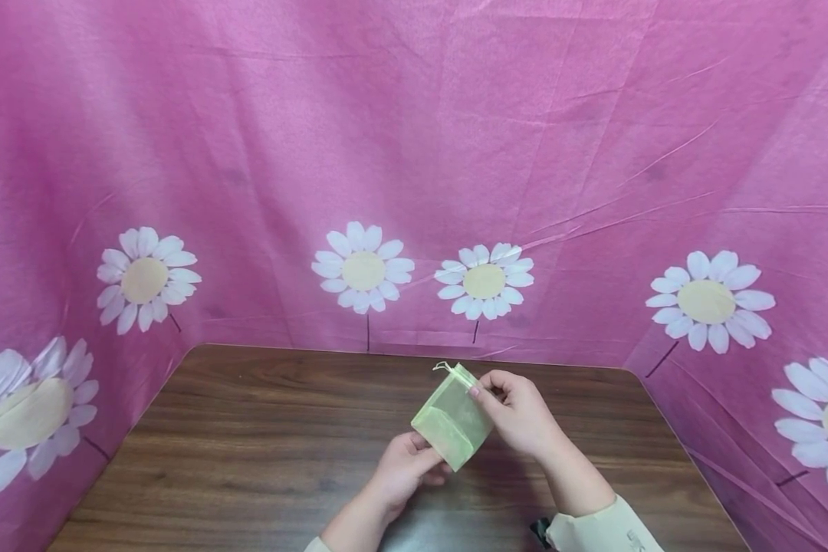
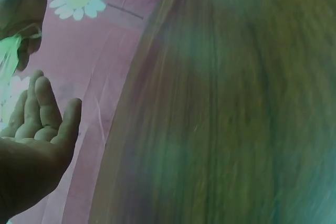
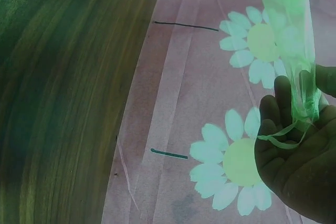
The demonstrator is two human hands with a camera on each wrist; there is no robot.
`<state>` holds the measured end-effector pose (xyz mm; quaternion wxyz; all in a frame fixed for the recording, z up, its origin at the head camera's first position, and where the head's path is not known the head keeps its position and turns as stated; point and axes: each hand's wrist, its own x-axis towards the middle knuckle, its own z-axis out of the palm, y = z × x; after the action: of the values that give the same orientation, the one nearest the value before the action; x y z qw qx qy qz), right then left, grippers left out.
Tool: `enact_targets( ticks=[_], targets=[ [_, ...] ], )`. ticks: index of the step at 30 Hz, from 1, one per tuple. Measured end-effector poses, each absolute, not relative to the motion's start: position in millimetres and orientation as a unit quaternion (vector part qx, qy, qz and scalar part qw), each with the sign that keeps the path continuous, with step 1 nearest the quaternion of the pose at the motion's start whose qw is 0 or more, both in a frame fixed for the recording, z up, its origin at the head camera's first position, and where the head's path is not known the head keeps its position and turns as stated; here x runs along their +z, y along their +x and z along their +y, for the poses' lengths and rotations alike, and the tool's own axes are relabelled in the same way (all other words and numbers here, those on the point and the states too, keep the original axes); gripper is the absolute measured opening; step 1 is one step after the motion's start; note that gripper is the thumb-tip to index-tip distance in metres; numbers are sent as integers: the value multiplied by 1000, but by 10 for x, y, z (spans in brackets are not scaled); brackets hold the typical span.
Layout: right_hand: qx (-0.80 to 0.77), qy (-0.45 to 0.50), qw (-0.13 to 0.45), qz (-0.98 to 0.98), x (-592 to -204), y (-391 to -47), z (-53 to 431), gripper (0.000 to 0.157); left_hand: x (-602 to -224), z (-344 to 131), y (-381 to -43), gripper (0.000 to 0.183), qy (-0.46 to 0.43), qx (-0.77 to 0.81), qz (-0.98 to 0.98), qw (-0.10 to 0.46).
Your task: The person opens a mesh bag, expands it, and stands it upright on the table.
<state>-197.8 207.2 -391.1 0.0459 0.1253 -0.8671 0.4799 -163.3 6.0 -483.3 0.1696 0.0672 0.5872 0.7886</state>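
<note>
A small sheer yellow-green drawstring pouch (image 1: 450, 420) is held tilted above the table, its pale cord loop (image 1: 443, 366) sticking out at the top. My right hand (image 1: 520, 414) pinches it near the gathered mouth, between thumb and fingers; in the right wrist view the cord dangles across the palm. At the lower corner, my left hand (image 1: 403, 469) holds the pouch with the thumb in front and fingers beneath. The left wrist view shows the left hand's fingers (image 2: 47, 103) fairly straight, its grip out of frame. Through the mesh, a paler layer shows in the pouch's lower part.
Beneath both hands spreads a dark wood-grain table (image 1: 262, 437). A pink cloth (image 1: 386, 153) printed with white daisies hangs behind it and along both sides. Something black (image 1: 541, 530) sits at the right sleeve's cuff.
</note>
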Motion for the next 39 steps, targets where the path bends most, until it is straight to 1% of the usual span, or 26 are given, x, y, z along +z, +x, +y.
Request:
enact_targets(
  ticks=[3, 9, 12, 20, 22, 23, 25, 28, 30, 32, 35, 37, 39],
  targets=[
    [481, 124, 48, -866, -3908, -1974, 2069, 9, -4836, 111, -1603, 24, 79, 799, 568, 181],
    [482, 121, 57, -866, -3900, -1968, 2073, 9, -4840, 136, -1599, 18, 78, 810, 559, 160],
    [482, 124, 61, -866, -3898, -1970, 2078, 10, -4849, 134, -1614, 21, 76, 811, 558, 156],
    [475, 121, 64, -869, -3904, -1977, 2088, 10, -4857, 132, -1624, 30, 80, 811, 555, 167],
    [474, 121, 63, -870, -3901, -1974, 2091, 9, -4848, 122, -1622, 31, 78, 805, 569, 149],
    [473, 123, 63, -870, -3898, -1972, 2093, 9, -4835, 114, -1620, 32, 74, 801, 580, 129],
    [470, 125, 65, -872, -3895, -1971, 2100, 9, -4810, 96, -1626, 33, 62, 792, 604, 64],
    [463, 126, 69, -875, -3894, -1972, 2111, 9, -4783, 70, -1652, 33, 47, 770, 632, -73],
    [461, 124, 70, -876, -3901, -1973, 2116, 9, -4783, 62, -1683, 32, 52, 746, 644, -163],
    [461, 123, 69, -876, -3912, -1974, 2117, 9, -4788, 54, -1707, 29, 66, 713, 658, -236],
    [460, 126, 66, -877, -3932, -1977, 2116, 8, -4795, 43, -1724, 22, 80, 656, 682, -315],
    [458, 128, 67, -877, -3943, -1979, 2114, 8, -4796, 36, -1724, 19, 83, 626, 692, -349],
    [454, 128, 69, -879, -3951, -1979, 2115, 8, -4794, 32, -1719, 19, 85, 610, 696, -369]
  ],
)
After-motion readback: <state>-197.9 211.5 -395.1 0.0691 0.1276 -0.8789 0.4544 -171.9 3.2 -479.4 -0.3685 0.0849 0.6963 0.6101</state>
